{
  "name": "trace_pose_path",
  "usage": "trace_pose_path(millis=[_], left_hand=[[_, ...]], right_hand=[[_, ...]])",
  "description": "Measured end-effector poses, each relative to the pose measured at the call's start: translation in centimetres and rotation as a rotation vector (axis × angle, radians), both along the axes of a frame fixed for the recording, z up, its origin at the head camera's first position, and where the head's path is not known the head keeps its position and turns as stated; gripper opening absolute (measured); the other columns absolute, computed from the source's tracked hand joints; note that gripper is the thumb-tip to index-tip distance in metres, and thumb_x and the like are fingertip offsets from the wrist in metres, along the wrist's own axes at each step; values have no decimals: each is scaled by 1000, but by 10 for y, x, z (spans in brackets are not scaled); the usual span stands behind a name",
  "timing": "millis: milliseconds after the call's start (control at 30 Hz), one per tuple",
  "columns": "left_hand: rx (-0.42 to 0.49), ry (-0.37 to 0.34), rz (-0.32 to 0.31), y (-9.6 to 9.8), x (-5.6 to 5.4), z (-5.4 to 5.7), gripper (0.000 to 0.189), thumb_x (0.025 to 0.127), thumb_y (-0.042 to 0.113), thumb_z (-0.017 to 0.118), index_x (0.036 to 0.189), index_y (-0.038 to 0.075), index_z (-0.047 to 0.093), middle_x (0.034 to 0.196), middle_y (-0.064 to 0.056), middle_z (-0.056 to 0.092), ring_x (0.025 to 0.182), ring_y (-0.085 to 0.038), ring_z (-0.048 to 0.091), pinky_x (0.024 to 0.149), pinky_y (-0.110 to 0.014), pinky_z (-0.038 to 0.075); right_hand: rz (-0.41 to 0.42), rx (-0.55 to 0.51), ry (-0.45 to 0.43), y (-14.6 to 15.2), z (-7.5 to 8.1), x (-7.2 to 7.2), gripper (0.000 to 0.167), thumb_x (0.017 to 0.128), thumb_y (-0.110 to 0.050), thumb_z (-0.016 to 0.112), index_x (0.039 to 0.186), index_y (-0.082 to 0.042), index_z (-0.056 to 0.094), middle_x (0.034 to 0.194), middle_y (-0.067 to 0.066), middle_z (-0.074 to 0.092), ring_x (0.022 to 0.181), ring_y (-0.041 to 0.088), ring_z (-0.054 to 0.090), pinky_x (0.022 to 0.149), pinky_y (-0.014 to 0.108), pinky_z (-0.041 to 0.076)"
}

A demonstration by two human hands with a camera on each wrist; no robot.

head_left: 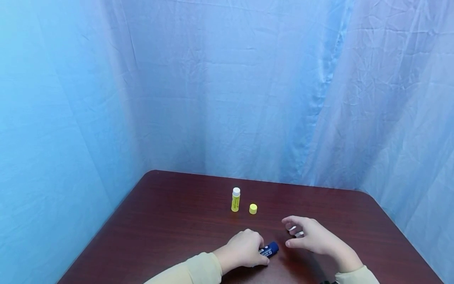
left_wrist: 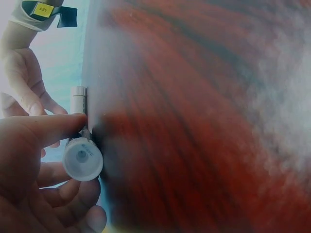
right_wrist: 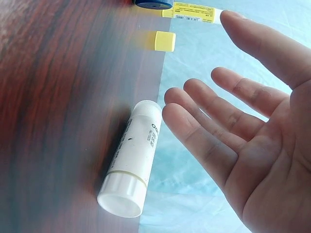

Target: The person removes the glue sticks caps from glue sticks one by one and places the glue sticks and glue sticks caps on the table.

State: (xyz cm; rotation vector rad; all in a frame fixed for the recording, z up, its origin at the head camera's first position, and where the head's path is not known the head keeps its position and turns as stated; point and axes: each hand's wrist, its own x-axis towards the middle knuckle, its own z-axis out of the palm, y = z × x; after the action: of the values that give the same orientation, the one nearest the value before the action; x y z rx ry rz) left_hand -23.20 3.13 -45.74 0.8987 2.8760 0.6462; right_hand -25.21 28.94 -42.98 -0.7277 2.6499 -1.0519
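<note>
My left hand (head_left: 244, 249) pinches a dark blue glue stick (head_left: 269, 250) between thumb and fingers, its blue-capped end pointing right, close over the table. In the left wrist view the round white base (left_wrist: 82, 159) of this stick faces the camera. To the right, my right hand (head_left: 313, 236) holds nothing, its fingers spread and slightly bent. A white glue stick (right_wrist: 131, 160) lies on its side on the table beside the right fingertips; in the head view that hand hides most of it.
A yellow glue stick (head_left: 235, 200) with a white top stands upright beyond the hands. Just right of it sits a loose yellow cap (head_left: 253, 209). The dark reddish-brown table (head_left: 177, 213) is bordered by a hanging light blue cloth (head_left: 227, 98).
</note>
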Motion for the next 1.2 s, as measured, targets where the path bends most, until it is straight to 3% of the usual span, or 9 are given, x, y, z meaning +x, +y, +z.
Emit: trace_pose_path(millis=[300, 567, 767, 933, 1100, 1200], left_hand=[[-18, 7, -2, 0, -2, -1, 24, 75, 40, 86, 71, 24, 69, 62, 14, 52, 55, -5, 48, 49, -27, 39], [12, -20, -28, -7, -8, 5, 18, 78, 39, 85, 80, 25, 74, 66, 16, 54, 58, -4, 50, 51, -27, 41], [68, -58, -49, -17, -15, 15, 15, 82, 34, 83, 85, 21, 76, 68, 17, 57, 60, -3, 52, 55, -25, 43], [111, -71, -39, -25, -19, 25, 15, 84, 34, 83, 90, 20, 78, 68, 17, 59, 59, -3, 53, 56, -25, 44], [132, -41, -59, -33, -23, 33, 16, 86, 34, 82, 95, 21, 80, 70, 19, 61, 61, -1, 54, 58, -24, 45], [138, 13, -63, -38, -25, 39, 16, 86, 35, 82, 96, 22, 80, 71, 21, 61, 62, 0, 54, 60, -23, 44]], right_hand=[[2, 5, 13, 0, 1, 1, 57, 88, -27, 81, 134, -3, 58, 119, 14, 64, 105, 35, 66, 82, 33, 56], [4, 2, 26, -1, 7, 2, 53, 89, -25, 80, 134, -6, 59, 117, 12, 65, 104, 34, 66, 81, 31, 56], [-14, 5, 21, -3, 15, 3, 54, 89, -27, 80, 135, -8, 59, 115, 6, 67, 105, 31, 66, 80, 30, 55], [-31, 54, 59, -3, 22, 3, 54, 88, -33, 81, 134, -13, 60, 114, -2, 65, 105, 26, 66, 83, 37, 55], [-43, 79, 92, -3, 29, 5, 56, 88, -39, 80, 135, -16, 59, 115, -4, 64, 105, 23, 66, 84, 38, 54], [-53, 81, 94, -4, 33, 5, 58, 88, -41, 79, 136, -16, 59, 115, -4, 64, 107, 24, 66, 85, 38, 54]])
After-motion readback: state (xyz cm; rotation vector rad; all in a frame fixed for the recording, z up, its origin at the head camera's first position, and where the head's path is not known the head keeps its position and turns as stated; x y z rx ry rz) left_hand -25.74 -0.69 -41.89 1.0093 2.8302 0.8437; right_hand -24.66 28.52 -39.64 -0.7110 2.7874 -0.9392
